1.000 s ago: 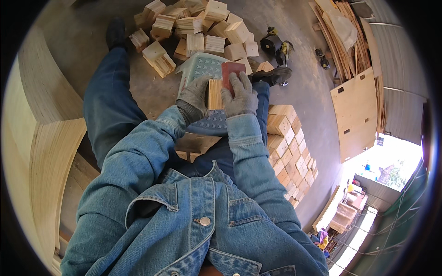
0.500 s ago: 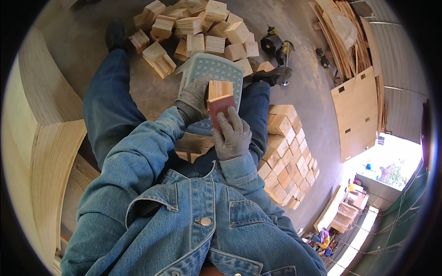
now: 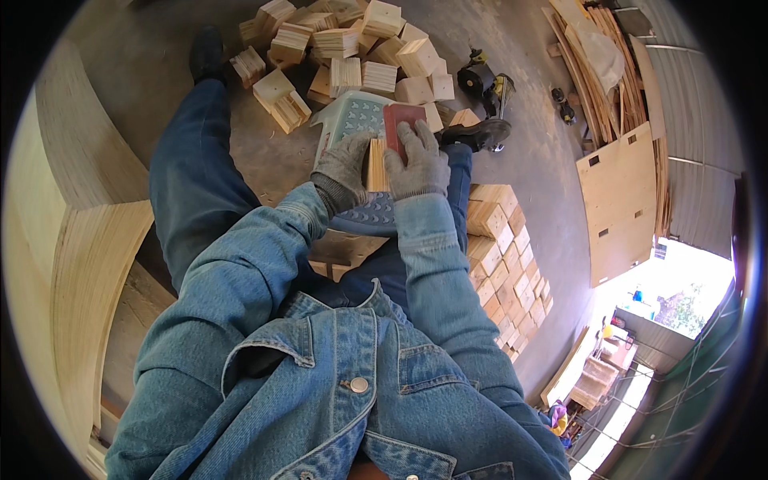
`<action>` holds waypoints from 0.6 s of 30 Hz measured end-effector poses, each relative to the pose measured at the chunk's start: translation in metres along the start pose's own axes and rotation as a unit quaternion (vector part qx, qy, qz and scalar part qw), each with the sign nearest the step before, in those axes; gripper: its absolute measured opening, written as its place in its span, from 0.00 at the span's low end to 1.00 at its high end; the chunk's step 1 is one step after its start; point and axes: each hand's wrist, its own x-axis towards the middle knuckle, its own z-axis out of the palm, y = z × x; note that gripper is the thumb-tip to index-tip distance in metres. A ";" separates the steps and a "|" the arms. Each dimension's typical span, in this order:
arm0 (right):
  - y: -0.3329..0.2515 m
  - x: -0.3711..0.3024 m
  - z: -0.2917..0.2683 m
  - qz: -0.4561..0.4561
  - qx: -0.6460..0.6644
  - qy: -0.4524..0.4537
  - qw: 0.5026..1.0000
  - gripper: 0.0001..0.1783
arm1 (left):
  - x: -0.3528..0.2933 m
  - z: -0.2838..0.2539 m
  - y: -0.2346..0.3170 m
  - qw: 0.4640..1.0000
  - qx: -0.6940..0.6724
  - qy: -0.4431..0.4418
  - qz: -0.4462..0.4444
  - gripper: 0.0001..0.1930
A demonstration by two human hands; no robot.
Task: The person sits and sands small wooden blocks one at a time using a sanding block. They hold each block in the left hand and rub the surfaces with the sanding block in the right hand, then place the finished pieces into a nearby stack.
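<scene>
In a grey glove, my left hand (image 3: 342, 166) grips a small layered wooden block (image 3: 377, 170) from its left side, above a pale green and blue plastic stool (image 3: 356, 122) between my legs. My right hand (image 3: 419, 166), also gloved, is closed around a flat dark red sanding block (image 3: 402, 120). That sanding block lies along the right side of the wooden block, its far end reaching beyond it. My right fingers cover part of the sanding block, and my left palm hides the near side of the wood.
Loose wooden blocks (image 3: 340, 44) lie heaped beyond the stool. Stacked blocks (image 3: 508, 272) stand right of my right leg. A black and yellow power tool (image 3: 478, 78) rests by my right shoe. Curved plywood (image 3: 88, 272) rises at left; boards (image 3: 620, 200) lean at the right wall.
My right hand has pushed the sanding block away from me, along the wooden block's right side. The wooden block has turned slightly in my left hand, which has stayed nearly in place.
</scene>
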 end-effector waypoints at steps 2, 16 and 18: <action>-0.003 -0.025 0.001 -0.022 0.009 0.023 0.999 0.33 | -0.001 0.002 -0.005 0.999 -0.029 0.014 -0.004 0.47; 0.018 -0.121 0.000 -0.141 0.010 0.071 0.987 0.33 | 0.004 -0.007 0.010 0.999 0.036 -0.023 0.012 0.40; 0.014 -0.097 0.001 -0.125 0.008 0.069 0.990 0.32 | 0.002 -0.006 0.007 1.000 0.006 -0.015 0.003 0.41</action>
